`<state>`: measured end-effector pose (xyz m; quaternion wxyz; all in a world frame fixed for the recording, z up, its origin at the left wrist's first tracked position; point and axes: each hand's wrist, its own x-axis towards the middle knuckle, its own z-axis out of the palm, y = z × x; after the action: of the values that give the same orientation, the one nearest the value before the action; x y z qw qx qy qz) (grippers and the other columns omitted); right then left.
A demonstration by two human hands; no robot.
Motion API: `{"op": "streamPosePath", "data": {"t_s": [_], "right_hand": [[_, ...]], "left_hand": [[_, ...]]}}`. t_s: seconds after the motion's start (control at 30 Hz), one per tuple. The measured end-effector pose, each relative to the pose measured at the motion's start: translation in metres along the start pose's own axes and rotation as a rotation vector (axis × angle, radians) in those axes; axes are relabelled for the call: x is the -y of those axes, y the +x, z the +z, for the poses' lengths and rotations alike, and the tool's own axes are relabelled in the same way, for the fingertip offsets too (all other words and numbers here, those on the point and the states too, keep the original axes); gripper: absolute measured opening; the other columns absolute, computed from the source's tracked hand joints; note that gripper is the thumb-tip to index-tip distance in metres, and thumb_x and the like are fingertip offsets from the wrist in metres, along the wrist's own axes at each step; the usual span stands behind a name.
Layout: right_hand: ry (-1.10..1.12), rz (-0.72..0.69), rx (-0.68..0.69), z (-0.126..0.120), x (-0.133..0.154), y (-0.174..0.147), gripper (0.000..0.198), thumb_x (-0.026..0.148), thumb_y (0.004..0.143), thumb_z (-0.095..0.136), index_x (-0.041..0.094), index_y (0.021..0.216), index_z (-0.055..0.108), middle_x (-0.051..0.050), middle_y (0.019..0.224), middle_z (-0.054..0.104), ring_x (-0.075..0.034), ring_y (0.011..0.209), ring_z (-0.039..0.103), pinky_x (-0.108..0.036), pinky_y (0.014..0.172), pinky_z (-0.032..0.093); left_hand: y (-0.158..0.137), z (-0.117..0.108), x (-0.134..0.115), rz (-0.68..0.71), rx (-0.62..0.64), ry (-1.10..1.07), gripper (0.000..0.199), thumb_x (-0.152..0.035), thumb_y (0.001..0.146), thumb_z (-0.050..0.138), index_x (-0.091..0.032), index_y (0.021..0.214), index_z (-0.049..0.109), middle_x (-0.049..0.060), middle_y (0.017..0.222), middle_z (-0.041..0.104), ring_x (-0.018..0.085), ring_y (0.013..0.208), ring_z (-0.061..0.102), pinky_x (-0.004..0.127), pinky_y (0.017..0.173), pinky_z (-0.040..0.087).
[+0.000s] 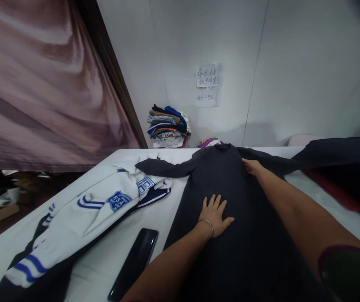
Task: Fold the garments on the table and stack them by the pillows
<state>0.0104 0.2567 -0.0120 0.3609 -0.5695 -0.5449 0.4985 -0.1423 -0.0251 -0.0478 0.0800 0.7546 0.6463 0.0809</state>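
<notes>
A long dark coat [216,176] lies spread on the white table, its sleeves stretched out to both sides and its collar at the far edge. My left hand [216,216] rests flat on the middle of the coat with fingers spread, a thin bracelet at the wrist. Farther up, my right hand [252,166] has its fingers closed on the coat's right side, just below the shoulder; its fingertips are partly hidden. The left sleeve's end lies over a white garment [88,209] with blue stripes and a badge.
A black phone [134,264] lies on the table [99,268] left of the coat. Behind the far edge stands a stack of folded clothes [169,126]. More dark clothing [343,155] is at right. Handwritten papers [209,77] hang on the wall; a pink curtain [41,75] hangs at left.
</notes>
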Motion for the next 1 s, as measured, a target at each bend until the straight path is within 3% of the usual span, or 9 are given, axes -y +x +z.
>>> {"op": "streamPosePath", "data": {"t_s": [0.17, 0.23, 0.3, 0.37, 0.43, 0.53, 0.67, 0.87, 1.0], "right_hand": [[-0.199, -0.044, 0.049, 0.008, 0.014, 0.031, 0.023, 0.031, 0.089, 0.056, 0.011, 0.079, 0.061, -0.006, 0.064, 0.059, -0.012, 0.054, 0.054, -0.024, 0.051, 0.047], [-0.306, -0.11, 0.054, 0.016, 0.021, 0.037, 0.022, 0.03, 0.088, 0.056, 0.009, 0.089, 0.064, -0.01, 0.074, 0.064, -0.016, 0.066, 0.06, -0.027, 0.06, 0.05], [-0.421, -0.211, 0.062, 0.029, 0.024, 0.036, 0.027, 0.028, 0.086, 0.059, 0.009, 0.105, 0.063, -0.014, 0.095, 0.067, -0.022, 0.091, 0.062, -0.032, 0.078, 0.051], [-0.535, -0.34, 0.115, 0.046, 0.02, 0.029, 0.038, 0.025, 0.082, 0.062, 0.013, 0.118, 0.06, -0.014, 0.122, 0.06, -0.026, 0.118, 0.05, -0.037, 0.098, 0.041], [-0.646, -0.457, 0.219, 0.064, 0.011, 0.018, 0.045, 0.024, 0.08, 0.065, 0.019, 0.124, 0.059, -0.01, 0.139, 0.049, -0.026, 0.133, 0.035, -0.039, 0.11, 0.027], [-0.797, -0.554, 0.362, 0.084, -0.005, 0.002, 0.044, 0.031, 0.083, 0.061, 0.021, 0.126, 0.058, -0.01, 0.146, 0.042, -0.027, 0.139, 0.027, -0.047, 0.113, 0.015], [-0.935, -0.621, 0.39, 0.088, -0.014, -0.005, 0.053, 0.045, 0.091, 0.044, 0.018, 0.137, 0.046, -0.012, 0.153, 0.027, -0.028, 0.143, 0.012, -0.053, 0.113, 0.004], [-0.985, -0.623, 0.372, 0.079, -0.019, -0.013, 0.06, 0.05, 0.093, 0.034, 0.015, 0.141, 0.041, -0.014, 0.152, 0.029, -0.028, 0.142, 0.017, -0.052, 0.113, 0.012], [-0.941, -0.656, 0.365, 0.073, -0.028, -0.027, 0.054, 0.049, 0.091, 0.04, 0.019, 0.135, 0.05, -0.009, 0.149, 0.037, -0.025, 0.14, 0.026, -0.044, 0.113, 0.021]], "left_hand": [[-0.001, 0.0, 0.001, 0.002, -0.016, -0.03, 0.076, -0.07, 0.087, 0.024, -0.021, 0.145, 0.033, 0.01, 0.154, 0.024, 0.03, 0.142, 0.014, 0.058, 0.113, 0.011], [-0.001, 0.0, 0.0, 0.002, -0.016, -0.033, 0.076, -0.069, 0.087, 0.025, -0.021, 0.145, 0.033, 0.01, 0.154, 0.024, 0.03, 0.142, 0.014, 0.058, 0.113, 0.011], [-0.002, -0.001, 0.0, -0.002, -0.013, -0.032, 0.075, -0.069, 0.087, 0.025, -0.021, 0.145, 0.033, 0.011, 0.154, 0.024, 0.031, 0.142, 0.015, 0.058, 0.113, 0.011], [-0.002, -0.001, -0.001, -0.004, -0.008, -0.033, 0.075, -0.068, 0.087, 0.026, -0.021, 0.145, 0.033, 0.011, 0.154, 0.024, 0.031, 0.142, 0.015, 0.058, 0.113, 0.011], [-0.002, -0.001, -0.001, -0.003, -0.006, -0.034, 0.075, -0.068, 0.088, 0.026, -0.021, 0.145, 0.033, 0.01, 0.154, 0.024, 0.031, 0.142, 0.015, 0.058, 0.113, 0.011], [-0.001, -0.001, 0.0, -0.006, -0.012, -0.03, 0.075, -0.068, 0.087, 0.025, -0.022, 0.145, 0.033, 0.01, 0.154, 0.025, 0.031, 0.142, 0.016, 0.058, 0.113, 0.011], [-0.001, 0.001, 0.0, -0.002, -0.027, -0.032, 0.075, -0.069, 0.087, 0.024, -0.022, 0.145, 0.033, 0.01, 0.154, 0.026, 0.03, 0.142, 0.017, 0.058, 0.113, 0.012], [-0.001, 0.0, 0.001, 0.0, -0.03, -0.049, 0.077, -0.07, 0.087, 0.023, -0.021, 0.144, 0.034, 0.011, 0.154, 0.025, 0.03, 0.142, 0.016, 0.058, 0.113, 0.012], [-0.001, 0.0, 0.0, 0.0, -0.025, -0.044, 0.077, -0.071, 0.087, 0.021, -0.021, 0.144, 0.034, 0.011, 0.154, 0.026, 0.03, 0.142, 0.016, 0.058, 0.113, 0.012]]}}
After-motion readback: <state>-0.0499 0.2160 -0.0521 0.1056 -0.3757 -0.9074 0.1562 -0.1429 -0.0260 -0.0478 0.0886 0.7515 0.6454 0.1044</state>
